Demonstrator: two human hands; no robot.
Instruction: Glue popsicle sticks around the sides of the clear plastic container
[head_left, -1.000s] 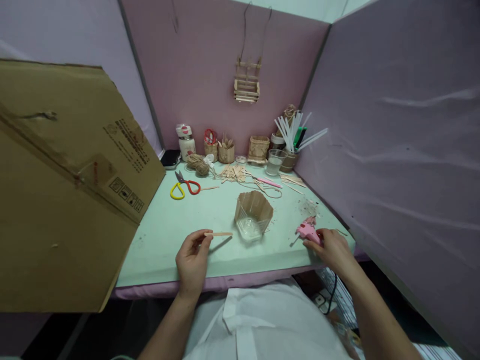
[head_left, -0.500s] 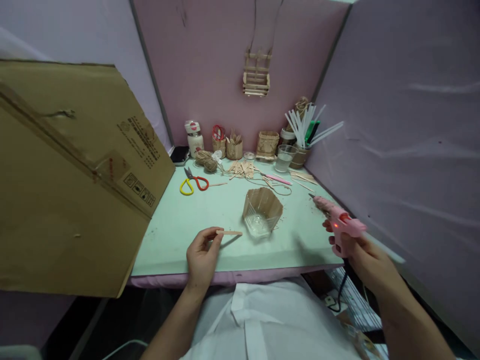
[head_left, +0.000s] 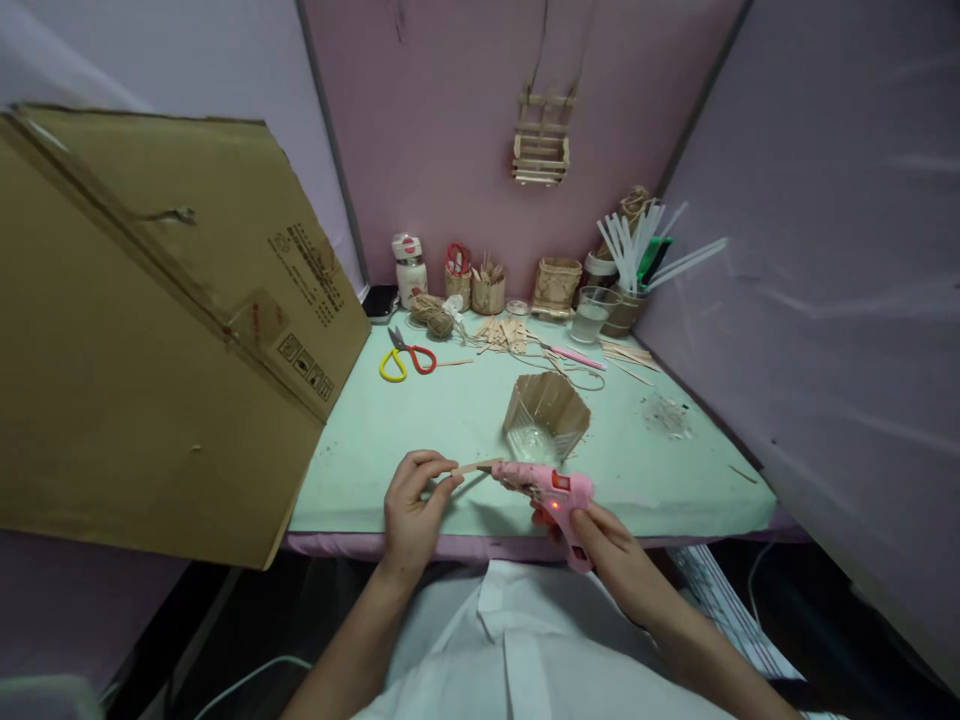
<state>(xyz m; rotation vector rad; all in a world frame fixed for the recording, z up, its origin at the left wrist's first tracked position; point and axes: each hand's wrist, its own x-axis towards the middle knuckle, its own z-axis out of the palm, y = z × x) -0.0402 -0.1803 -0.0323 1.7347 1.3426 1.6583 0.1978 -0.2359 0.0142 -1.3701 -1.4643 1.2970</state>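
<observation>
Between the thumb and fingers of my left hand (head_left: 416, 505) a wooden craft stick (head_left: 469, 468) is pinched, its free end pointing right. My right hand (head_left: 600, 545) is wrapped round the handle of a pink glue gun (head_left: 546, 492) with a lit red light. The gun's nozzle is at the stick's far part; whether it touches, I cannot tell. Just behind the gun stands a clear plastic container (head_left: 534, 440) with craft sticks (head_left: 551, 402) lining its back and sides. The gun hides part of its lower front.
Yellow-and-red scissors (head_left: 409, 358), a twine ball (head_left: 431, 315), loose craft sticks (head_left: 504, 335) and a pink pen-like tool (head_left: 577, 357) lie farther back. A water cup (head_left: 590, 318) stands by white glue sticks (head_left: 634, 245). A large cardboard sheet (head_left: 180, 330) leans at left; glue scraps (head_left: 667, 415) lie right.
My right hand has brought the glue gun left from the table's right side to the craft stick. My left hand still pinches the stick. The whole view has shifted slightly.
</observation>
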